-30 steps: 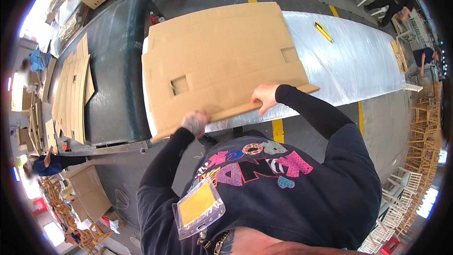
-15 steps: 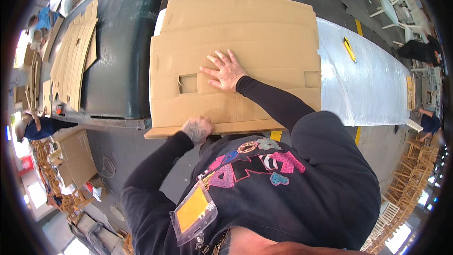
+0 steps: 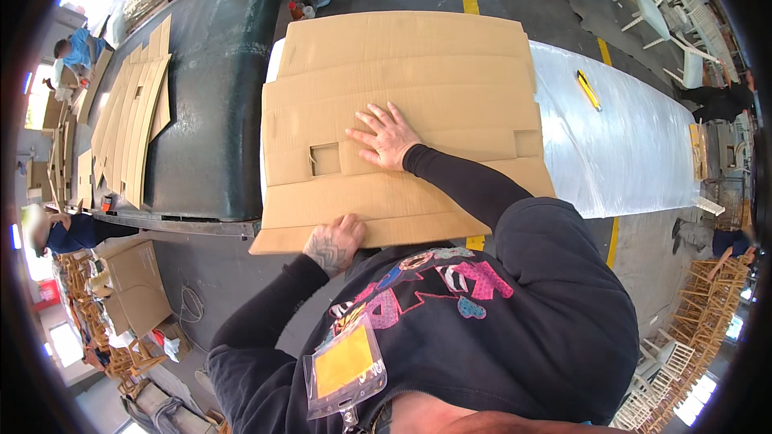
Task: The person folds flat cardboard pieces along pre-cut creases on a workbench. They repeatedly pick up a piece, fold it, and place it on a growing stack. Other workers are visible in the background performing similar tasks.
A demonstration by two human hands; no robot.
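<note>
A large sheet of brown cardboard point(image 3: 450, 72) lies in front of me on a surface wrapped in clear plastic film point(image 3: 615, 169). My right hand point(image 3: 388, 141) rests on the middle of the sheet, palm down and fingers spread, beside a small square cutout point(image 3: 326, 159). At the near edge a long flap point(image 3: 418, 221) runs across the sheet along a crease. My left hand point(image 3: 338, 243) is closed on that flap's edge, its thumb on top and the other fingertips mostly hidden.
A yellow utility knife point(image 3: 589, 90) lies on the film to the right. On the left, a dark table point(image 3: 217, 112) bears more cardboard sheets point(image 3: 133, 120). Co-workers are at the left and right rims. Wooden chairs point(image 3: 696, 313) are stacked at lower right.
The near flap has swung from a narrow, steep strip to a wider, flatter one, with my left hand on its edge. My right hand stays flat on the sheet.
</note>
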